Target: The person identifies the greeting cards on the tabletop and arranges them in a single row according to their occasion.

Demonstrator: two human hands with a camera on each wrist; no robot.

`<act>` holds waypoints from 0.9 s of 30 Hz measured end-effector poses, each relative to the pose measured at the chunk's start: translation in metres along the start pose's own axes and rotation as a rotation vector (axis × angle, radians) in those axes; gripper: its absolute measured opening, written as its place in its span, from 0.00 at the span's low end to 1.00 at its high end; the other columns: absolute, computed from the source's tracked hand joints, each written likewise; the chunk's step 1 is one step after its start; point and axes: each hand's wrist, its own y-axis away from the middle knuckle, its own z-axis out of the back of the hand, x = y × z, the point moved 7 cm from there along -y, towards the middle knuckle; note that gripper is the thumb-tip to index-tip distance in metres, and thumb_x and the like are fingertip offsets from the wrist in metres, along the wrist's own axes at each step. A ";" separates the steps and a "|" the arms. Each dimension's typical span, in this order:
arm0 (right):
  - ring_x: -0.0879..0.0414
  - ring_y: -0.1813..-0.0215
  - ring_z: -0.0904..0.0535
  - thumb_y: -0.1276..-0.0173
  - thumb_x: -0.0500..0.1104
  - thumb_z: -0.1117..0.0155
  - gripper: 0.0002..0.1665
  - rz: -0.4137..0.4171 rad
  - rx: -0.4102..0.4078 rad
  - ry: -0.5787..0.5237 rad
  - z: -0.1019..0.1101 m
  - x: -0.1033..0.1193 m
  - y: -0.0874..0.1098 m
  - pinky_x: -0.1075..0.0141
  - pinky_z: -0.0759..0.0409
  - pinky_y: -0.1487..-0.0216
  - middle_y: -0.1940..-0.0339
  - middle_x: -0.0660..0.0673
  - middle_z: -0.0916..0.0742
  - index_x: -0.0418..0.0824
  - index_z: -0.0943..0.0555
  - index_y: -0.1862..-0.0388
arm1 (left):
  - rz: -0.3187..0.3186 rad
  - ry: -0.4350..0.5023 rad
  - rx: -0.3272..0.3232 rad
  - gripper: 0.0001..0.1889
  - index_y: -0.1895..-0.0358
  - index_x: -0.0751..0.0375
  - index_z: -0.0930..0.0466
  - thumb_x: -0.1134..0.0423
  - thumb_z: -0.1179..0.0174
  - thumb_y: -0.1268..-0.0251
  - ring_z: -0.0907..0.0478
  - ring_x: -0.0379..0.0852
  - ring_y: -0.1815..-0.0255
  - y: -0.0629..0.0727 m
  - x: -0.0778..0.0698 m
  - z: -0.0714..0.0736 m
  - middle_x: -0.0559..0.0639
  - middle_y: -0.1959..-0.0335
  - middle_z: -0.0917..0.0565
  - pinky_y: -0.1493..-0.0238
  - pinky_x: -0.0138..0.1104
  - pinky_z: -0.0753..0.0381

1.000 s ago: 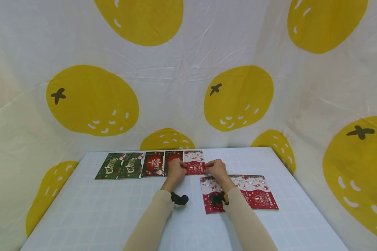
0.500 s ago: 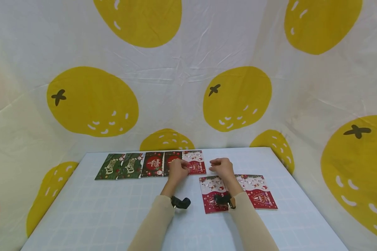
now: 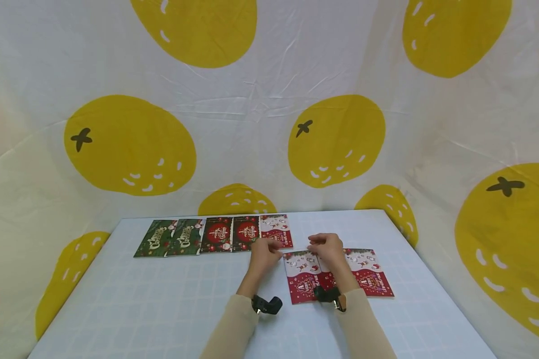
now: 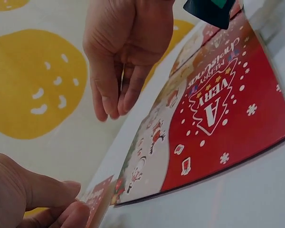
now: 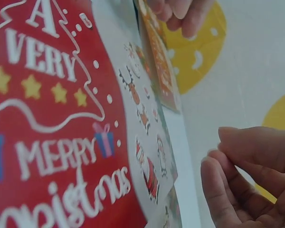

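My left hand [image 3: 265,253] hovers by the lower left corner of the back row's red-and-white Christmas card [image 3: 276,233], fingers loosely bent. In the left wrist view that hand [image 4: 33,197] appears beside a card edge; contact cannot be told. My right hand [image 3: 329,249] is over the front row of red-and-white cards, covering much of the middle one, with nothing between its bent fingers [image 5: 216,185]. The front left card [image 3: 302,287] and front right card [image 3: 374,283] lie flat. Farther left lie two dark red cards [image 3: 216,234] and two green cards [image 3: 156,238].
A pale blue checked table [image 3: 161,304] bears all the cards. Behind it hangs a white cloth [image 3: 233,149] printed with large yellow fruit. Black wrist cameras [image 3: 267,305] sit on both wrists, the right one above the front cards.
Both hands have come away from the back red-and-white card and moved nearer and to the right. That card stays at the right end of the back row.
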 end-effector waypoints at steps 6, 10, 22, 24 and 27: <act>0.44 0.50 0.15 0.32 0.32 0.28 0.16 -0.025 -0.016 -0.028 0.007 -0.009 0.008 0.51 0.20 0.43 0.51 0.36 0.10 0.32 0.12 0.46 | 0.017 0.054 0.008 0.07 0.59 0.69 0.10 0.76 0.28 0.41 0.19 0.44 0.68 0.012 0.000 -0.011 0.53 0.68 0.14 0.66 0.36 0.16; 0.44 0.53 0.14 0.34 0.32 0.26 0.16 -0.020 -0.028 -0.033 0.012 -0.014 0.013 0.51 0.20 0.45 0.56 0.37 0.09 0.31 0.12 0.47 | 0.009 0.051 0.006 0.06 0.63 0.66 0.10 0.77 0.28 0.42 0.19 0.43 0.69 0.019 0.001 -0.017 0.51 0.68 0.14 0.66 0.35 0.16; 0.41 0.46 0.16 0.33 0.33 0.27 0.16 -0.057 -0.014 -0.003 0.015 -0.032 0.016 0.42 0.25 0.35 0.55 0.39 0.10 0.33 0.12 0.47 | 0.010 0.034 -0.027 0.09 0.63 0.65 0.10 0.78 0.28 0.46 0.21 0.41 0.72 0.026 0.005 -0.023 0.48 0.70 0.15 0.69 0.33 0.18; 0.41 0.46 0.16 0.33 0.32 0.27 0.16 -0.059 -0.011 0.000 0.015 -0.032 0.016 0.42 0.25 0.35 0.55 0.40 0.10 0.34 0.12 0.47 | 0.013 0.025 -0.040 0.09 0.63 0.65 0.10 0.78 0.28 0.47 0.21 0.41 0.72 0.026 0.007 -0.022 0.48 0.71 0.15 0.69 0.33 0.18; 0.42 0.48 0.16 0.34 0.32 0.27 0.16 -0.051 -0.010 0.000 0.016 -0.033 0.015 0.43 0.24 0.36 0.57 0.40 0.10 0.33 0.12 0.48 | -0.001 0.010 -0.062 0.09 0.64 0.65 0.10 0.78 0.28 0.49 0.21 0.41 0.72 0.026 0.008 -0.020 0.47 0.73 0.15 0.69 0.33 0.19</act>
